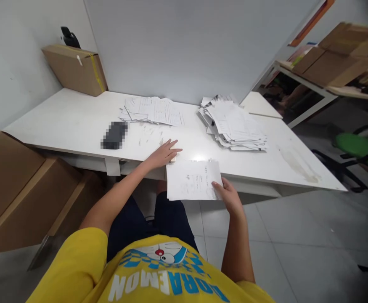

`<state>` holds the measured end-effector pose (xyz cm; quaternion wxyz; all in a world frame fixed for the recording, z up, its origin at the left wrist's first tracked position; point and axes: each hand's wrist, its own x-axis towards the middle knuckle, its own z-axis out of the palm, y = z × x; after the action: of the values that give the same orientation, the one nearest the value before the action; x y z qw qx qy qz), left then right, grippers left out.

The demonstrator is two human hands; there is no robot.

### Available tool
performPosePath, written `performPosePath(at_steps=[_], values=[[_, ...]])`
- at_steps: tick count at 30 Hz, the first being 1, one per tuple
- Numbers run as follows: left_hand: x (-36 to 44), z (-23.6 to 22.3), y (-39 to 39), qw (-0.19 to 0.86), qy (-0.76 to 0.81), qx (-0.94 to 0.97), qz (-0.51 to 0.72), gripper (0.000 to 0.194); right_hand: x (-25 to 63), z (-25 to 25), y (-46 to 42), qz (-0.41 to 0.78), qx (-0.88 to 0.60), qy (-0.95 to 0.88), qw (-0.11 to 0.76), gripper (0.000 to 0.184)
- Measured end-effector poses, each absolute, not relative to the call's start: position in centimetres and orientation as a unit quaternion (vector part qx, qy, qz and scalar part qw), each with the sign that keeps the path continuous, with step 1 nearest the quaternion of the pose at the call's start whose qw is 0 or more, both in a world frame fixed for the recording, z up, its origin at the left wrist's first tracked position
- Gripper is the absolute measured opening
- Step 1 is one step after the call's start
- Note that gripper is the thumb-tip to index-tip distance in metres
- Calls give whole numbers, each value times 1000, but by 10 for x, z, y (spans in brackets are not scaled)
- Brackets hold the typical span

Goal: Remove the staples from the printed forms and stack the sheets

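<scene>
My right hand point(228, 194) grips the lower right corner of a handwritten sheet of paper point(192, 180) that hangs over the front edge of the white table point(76, 122). My left hand point(164, 154) lies flat on the table edge with fingers stretched out, just left of the sheet's top corner, touching a small pale thing I cannot make out. A spread of papers point(152, 110) lies further back at centre. A thicker, messy stack of papers point(234, 124) sits at the right.
A dark blurred object point(114, 135) lies left of my left hand. A cardboard box point(75, 68) stands in the back left corner. Large cardboard boxes point(16, 189) sit on the floor at left. A green chair point(358, 147) and a shelf with cardboard point(338, 54) are at right.
</scene>
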<state>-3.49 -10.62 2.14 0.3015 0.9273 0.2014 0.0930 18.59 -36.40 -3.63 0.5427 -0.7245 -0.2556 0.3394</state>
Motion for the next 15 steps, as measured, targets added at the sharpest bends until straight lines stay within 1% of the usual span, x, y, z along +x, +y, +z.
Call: performPosePath(at_steps=[2,4,8,10,13,15], values=[[-37,21,-107,317,210,920,99,69,197,-29,-370,306,-742,-283,525,57],[-38,21,-108,325,219,914,106,68,211,-25,-374,258,-740,-275,556,54],[-39,21,-112,310,231,915,114,67,244,-34,-365,115,-653,-155,733,46],[-39,20,-112,302,230,918,116,66,260,-42,-349,74,-610,-92,783,41],[-39,20,-112,295,230,920,116,65,284,-48,-320,57,-599,-33,798,33],[-39,20,-112,291,234,921,114,65,303,-44,-299,40,-591,-27,806,28]])
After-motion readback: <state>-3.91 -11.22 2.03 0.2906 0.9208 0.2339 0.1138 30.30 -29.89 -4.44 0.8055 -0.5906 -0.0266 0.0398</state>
